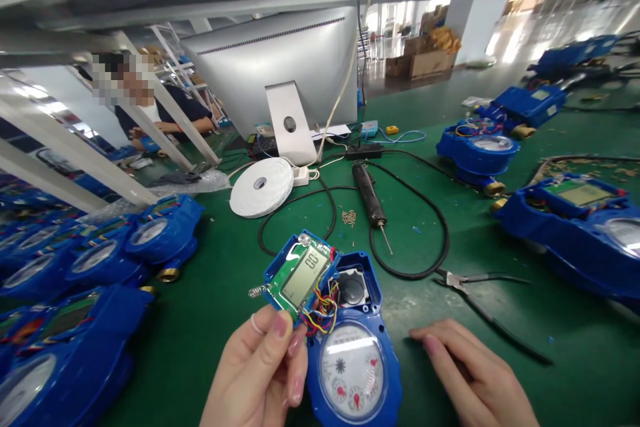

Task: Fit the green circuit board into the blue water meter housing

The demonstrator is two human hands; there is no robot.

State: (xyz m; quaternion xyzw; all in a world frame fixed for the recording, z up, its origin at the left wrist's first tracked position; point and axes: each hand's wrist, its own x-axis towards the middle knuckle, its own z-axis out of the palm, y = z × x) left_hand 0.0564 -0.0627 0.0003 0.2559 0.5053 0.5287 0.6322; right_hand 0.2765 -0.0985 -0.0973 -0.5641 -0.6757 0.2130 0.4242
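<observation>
Meters in blue housings crowd the left edge of the green bench, their round dials facing up, and beyond them a person in a dark sleeve sits at the far left behind slanted white rails. My left hand comes in from the near edge and pinches the green circuit board by its near corner, thumb and fingertips closed on it, so the board is lifted and tilted with its small grey display showing digits. Coloured wires run from the board's right side down into the open blue water meter, which lies on the bench just right of that hand, its dial near me and its open compartment with a black round part on the far side. Farther off, a white tape roll lies flat in front of the silver monitor back, and a black screwdriver with its looping black cable lies right of the roll. My right hand rests on the mat near me, just right of the meter and not touching it, fingers loose and holding nothing. Pliers lie just beyond that hand, and more blue meters stand along the right side.
</observation>
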